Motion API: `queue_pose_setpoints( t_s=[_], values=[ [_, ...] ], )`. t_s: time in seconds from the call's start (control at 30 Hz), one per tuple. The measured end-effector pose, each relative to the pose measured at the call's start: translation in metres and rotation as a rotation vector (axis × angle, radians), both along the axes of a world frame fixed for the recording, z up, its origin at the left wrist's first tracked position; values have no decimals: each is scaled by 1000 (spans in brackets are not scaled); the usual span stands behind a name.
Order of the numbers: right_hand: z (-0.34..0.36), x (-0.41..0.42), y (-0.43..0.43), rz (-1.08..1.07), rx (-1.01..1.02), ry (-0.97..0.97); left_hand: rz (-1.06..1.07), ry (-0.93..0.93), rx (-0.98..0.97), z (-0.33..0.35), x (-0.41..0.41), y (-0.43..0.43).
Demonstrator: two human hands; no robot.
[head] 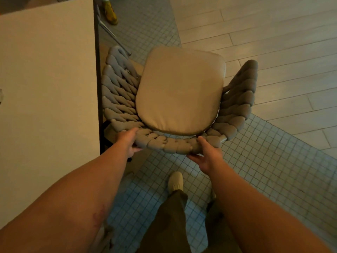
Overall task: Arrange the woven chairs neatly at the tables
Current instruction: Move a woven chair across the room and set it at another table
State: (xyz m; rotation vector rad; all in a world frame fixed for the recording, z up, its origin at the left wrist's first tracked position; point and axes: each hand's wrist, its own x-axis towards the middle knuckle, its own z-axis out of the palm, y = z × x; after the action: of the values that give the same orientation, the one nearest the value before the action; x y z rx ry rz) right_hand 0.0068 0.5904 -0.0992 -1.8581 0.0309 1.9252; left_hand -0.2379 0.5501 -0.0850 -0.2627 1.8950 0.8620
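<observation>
A grey woven chair (pixel 235 114) with a beige seat cushion (pixel 179 90) stands just right of a beige table (pixel 47 84), its left armrest against the table's edge. I look down on it from behind its backrest. My left hand (pixel 127 141) grips the left end of the woven back rim, fingers curled under it. My right hand (pixel 206 156) holds the right part of the same rim, thumb on top and fingers beneath.
The floor is small grey mosaic tiles (pixel 255 170) near me and pale wood planks (pixel 273 33) beyond. A metal table leg (pixel 111 33) slants behind the chair. Someone's yellow shoe (pixel 110 11) shows at the top. My own shoe (pixel 175 181) is under the chair back.
</observation>
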Motion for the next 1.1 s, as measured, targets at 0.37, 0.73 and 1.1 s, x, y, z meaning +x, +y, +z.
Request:
queue_pose_setpoints(
  t_s=[0.37,0.73,1.1],
  values=[
    [-30,-8,8,-125,-59,-42,109,-111,19,-18,-14,0],
    [-42,1,13,-98,-21,-88,158,-79,30,-27,-12,-3],
    [-30,76,49,41,9,-147,309,-103,19,-31,74,-12]
  ],
)
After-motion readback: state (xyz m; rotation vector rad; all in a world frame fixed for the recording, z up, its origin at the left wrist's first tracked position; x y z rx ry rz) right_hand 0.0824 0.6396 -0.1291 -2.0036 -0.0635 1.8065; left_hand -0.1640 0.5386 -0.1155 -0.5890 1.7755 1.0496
